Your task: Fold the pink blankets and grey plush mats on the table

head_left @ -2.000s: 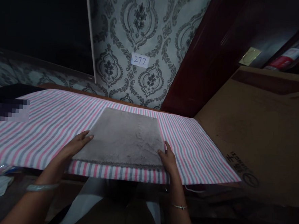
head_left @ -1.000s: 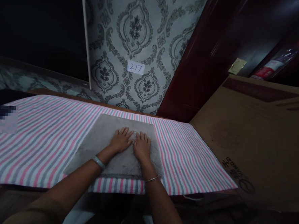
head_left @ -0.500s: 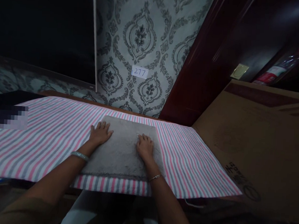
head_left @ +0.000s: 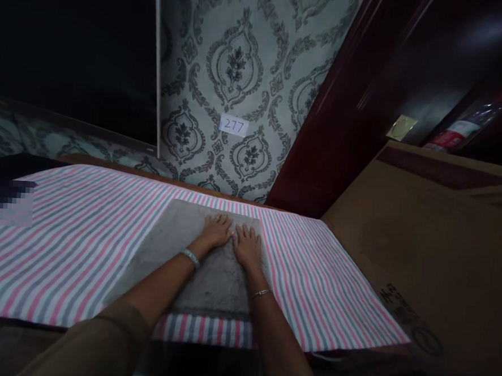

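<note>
A flat grey cloth (head_left: 158,242), soft-looking like a towel, lies spread on a striped sheet (head_left: 91,218). My left hand (head_left: 217,230) rests palm down on the cloth's upper middle, its fingers apart, with a pale bangle at the wrist. Close beside it, my right hand (head_left: 248,248) lies flat near the cloth's right edge, fingers spread. A thin bracelet circles the right wrist. The two thumbs are almost touching. Neither hand grips anything; both press on the grey surface.
A large cardboard box (head_left: 435,239) stands along the right side of the table. Behind it lies a plastic bottle (head_left: 463,128) with a red cap. A dark screen (head_left: 72,58) hangs at the left. A paper marked 277 (head_left: 234,125) is on the patterned wall.
My left hand has moved right, from the cloth's left edge to beside my right hand. My right hand stays in nearly the same place on the cloth. The view has shifted slightly.
</note>
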A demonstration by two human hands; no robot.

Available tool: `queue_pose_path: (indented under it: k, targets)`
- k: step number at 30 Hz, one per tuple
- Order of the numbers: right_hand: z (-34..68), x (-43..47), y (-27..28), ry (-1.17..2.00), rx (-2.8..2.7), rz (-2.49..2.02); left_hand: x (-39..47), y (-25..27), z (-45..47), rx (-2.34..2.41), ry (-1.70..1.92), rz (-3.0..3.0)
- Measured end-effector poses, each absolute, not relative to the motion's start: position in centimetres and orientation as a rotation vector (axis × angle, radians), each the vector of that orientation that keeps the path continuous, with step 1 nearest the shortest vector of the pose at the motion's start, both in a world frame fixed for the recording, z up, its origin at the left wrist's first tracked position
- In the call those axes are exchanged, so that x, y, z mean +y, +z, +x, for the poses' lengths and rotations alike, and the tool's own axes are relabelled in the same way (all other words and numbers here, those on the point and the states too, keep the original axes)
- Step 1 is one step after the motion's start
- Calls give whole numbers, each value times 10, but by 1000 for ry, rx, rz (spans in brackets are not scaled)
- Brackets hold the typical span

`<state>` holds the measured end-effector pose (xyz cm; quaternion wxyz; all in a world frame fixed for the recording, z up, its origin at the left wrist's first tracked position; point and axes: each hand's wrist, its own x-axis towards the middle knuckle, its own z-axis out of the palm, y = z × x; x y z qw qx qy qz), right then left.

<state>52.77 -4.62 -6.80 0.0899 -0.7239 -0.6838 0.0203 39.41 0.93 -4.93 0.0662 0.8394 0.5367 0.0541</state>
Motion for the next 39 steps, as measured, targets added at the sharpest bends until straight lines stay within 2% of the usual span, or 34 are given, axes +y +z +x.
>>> queue_pose_path:
  k: [7,17,27,34,39]
  targets:
    - [530,-44,-70,65,-2001,-2106,18,-63,382,1780,205,2474]
    - [531,-48,-67,87,-2007,-2121,17,-52,279,2087,140,2295]
    - [536,-55,-63,166,-2088,-2160,-13,-57,250,2004,85,2307]
    - [536,-117,-71,176,-2279,-2017,-40,-55,243,2024,90,2361]
    - [525,-164,-76,165,-2301,-1947,-90,-60,269,1990,112,2508]
